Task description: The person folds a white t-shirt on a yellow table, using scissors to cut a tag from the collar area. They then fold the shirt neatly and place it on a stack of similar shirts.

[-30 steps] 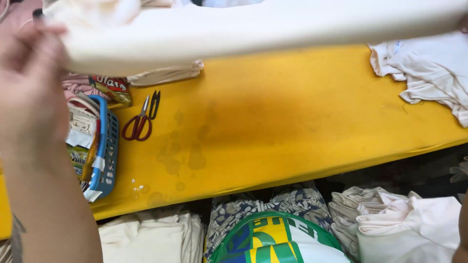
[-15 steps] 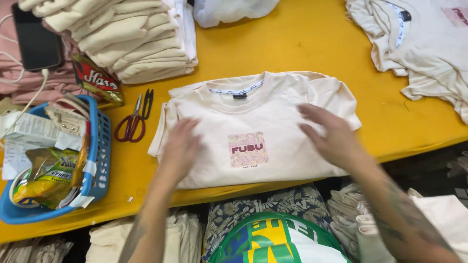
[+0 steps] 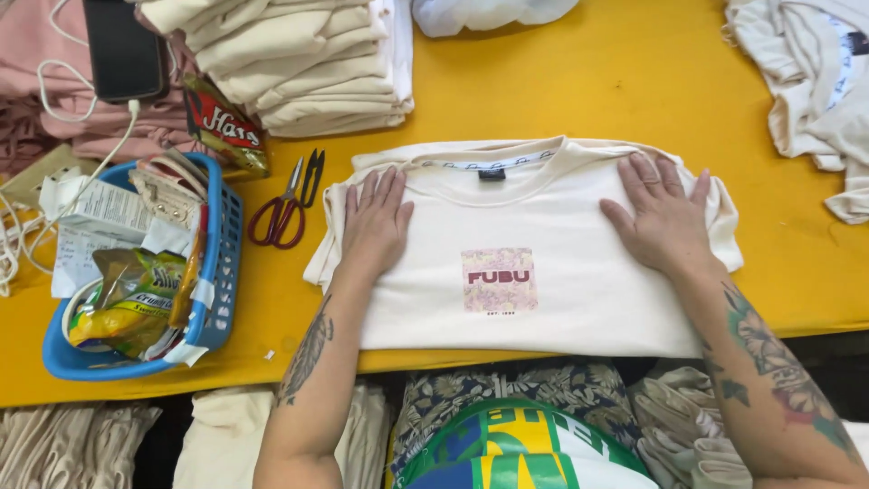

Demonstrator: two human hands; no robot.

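Both hands flat on shirt, mid-frame.
Left hand (image 3: 374, 222) and right hand (image 3: 665, 217) open, palms pressing cream shirt (image 3: 525, 263) on yellow counter (image 3: 561, 81); scissors (image 3: 288, 201) just left.

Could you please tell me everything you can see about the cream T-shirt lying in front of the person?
The cream T-shirt looks like soft cotton knit, with a ribbed collar, a dark neck label and a small square pink print on the chest. It lies flat, front up, collar away from the person, on the yellow table, its hem at the near edge. The left hand and right hand rest palm-down on its shoulders, fingers spread. Both short sleeves spread outward.
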